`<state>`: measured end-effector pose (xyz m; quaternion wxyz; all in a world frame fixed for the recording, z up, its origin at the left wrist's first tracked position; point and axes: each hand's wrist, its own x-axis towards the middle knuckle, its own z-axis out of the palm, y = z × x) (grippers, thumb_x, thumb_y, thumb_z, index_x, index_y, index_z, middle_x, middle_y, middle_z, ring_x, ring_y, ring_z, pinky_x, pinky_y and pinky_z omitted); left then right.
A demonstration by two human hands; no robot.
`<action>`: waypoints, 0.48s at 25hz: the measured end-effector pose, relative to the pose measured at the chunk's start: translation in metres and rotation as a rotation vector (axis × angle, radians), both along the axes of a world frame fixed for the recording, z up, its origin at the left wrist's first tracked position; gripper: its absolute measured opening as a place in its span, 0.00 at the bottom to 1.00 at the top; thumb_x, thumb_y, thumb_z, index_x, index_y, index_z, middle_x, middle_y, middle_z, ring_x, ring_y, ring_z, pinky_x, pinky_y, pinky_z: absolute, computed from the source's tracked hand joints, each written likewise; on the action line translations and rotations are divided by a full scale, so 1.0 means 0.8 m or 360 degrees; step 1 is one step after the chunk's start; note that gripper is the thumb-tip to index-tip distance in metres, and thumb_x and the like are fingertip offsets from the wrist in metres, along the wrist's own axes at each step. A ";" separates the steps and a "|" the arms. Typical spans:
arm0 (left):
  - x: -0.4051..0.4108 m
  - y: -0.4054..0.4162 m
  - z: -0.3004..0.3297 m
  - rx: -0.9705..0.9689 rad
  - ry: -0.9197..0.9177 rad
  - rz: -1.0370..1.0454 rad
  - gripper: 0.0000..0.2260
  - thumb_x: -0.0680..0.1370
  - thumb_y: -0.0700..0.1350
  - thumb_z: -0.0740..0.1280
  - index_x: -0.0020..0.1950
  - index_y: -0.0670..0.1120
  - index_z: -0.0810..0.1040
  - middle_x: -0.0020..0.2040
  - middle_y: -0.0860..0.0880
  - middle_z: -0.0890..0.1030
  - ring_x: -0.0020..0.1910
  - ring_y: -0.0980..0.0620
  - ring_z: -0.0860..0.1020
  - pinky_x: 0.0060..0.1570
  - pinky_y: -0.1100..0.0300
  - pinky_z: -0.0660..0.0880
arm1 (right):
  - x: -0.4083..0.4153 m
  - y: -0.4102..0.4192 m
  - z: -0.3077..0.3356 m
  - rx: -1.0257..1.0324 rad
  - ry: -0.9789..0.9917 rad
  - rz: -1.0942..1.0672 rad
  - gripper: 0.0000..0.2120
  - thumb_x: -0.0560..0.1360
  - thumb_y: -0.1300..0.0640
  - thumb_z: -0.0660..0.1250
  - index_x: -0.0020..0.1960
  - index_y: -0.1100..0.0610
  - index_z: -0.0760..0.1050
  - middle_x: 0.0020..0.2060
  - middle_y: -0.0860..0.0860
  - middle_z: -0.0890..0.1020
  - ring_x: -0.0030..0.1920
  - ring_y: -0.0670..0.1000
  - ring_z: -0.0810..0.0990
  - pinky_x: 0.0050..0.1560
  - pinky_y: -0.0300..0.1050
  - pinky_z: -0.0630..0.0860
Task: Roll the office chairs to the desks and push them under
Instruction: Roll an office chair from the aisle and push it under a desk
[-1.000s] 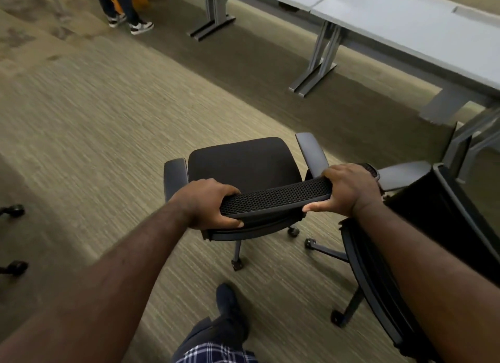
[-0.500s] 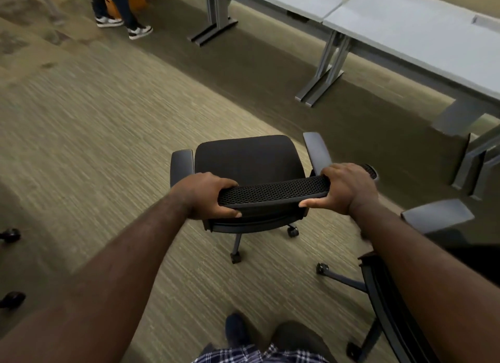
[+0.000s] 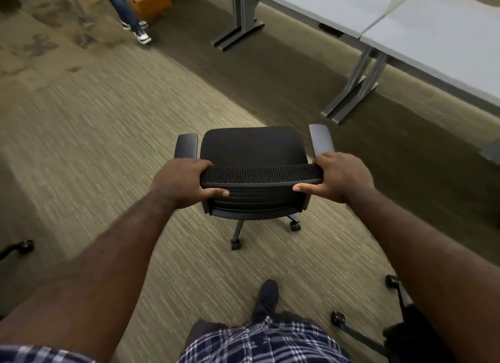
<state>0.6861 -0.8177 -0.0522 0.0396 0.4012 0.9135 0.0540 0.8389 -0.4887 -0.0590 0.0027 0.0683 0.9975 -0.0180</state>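
Observation:
A black office chair [image 3: 253, 149] with grey armrests stands on the carpet in front of me, seat facing away. My left hand [image 3: 180, 183] grips the left end of its mesh backrest top and my right hand [image 3: 339, 177] grips the right end. A row of grey desks [image 3: 433, 35] on metal legs runs along the upper right, some way ahead of the chair. Nothing stands under the nearest desk.
A second chair's base and casters [image 3: 338, 318] sit at the lower right behind me. Another caster [image 3: 25, 245] shows at the left edge. A person's legs [image 3: 130, 14] and a brown box [image 3: 150, 1] are at the top left. Desk legs [image 3: 349, 100] stand ahead right.
The chair has rolled forward with both hands on its backrest. The second chair on the right has dropped back to the lower right corner, and the desks are closer.

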 end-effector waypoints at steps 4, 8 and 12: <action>-0.074 0.046 0.001 0.0010 0.0100 0.0146 0.43 0.58 0.86 0.50 0.48 0.53 0.80 0.40 0.54 0.80 0.39 0.50 0.78 0.37 0.55 0.74 | -0.082 0.032 0.002 0.0005 0.0012 -0.0047 0.41 0.59 0.13 0.45 0.41 0.48 0.73 0.34 0.44 0.73 0.36 0.48 0.72 0.35 0.46 0.71; -0.165 0.077 -0.001 0.0061 0.0131 0.0158 0.43 0.57 0.86 0.50 0.47 0.53 0.80 0.40 0.54 0.80 0.39 0.50 0.78 0.35 0.57 0.69 | -0.166 0.063 0.002 -0.0004 0.0022 -0.0084 0.43 0.58 0.12 0.45 0.43 0.48 0.74 0.36 0.45 0.74 0.37 0.49 0.73 0.37 0.48 0.73; -0.253 0.107 -0.006 0.0113 0.0202 0.0123 0.43 0.57 0.86 0.50 0.46 0.52 0.81 0.39 0.54 0.81 0.37 0.50 0.79 0.34 0.57 0.69 | -0.248 0.090 0.004 0.0057 0.0069 -0.0098 0.45 0.59 0.13 0.46 0.44 0.51 0.75 0.41 0.47 0.74 0.38 0.50 0.73 0.36 0.48 0.75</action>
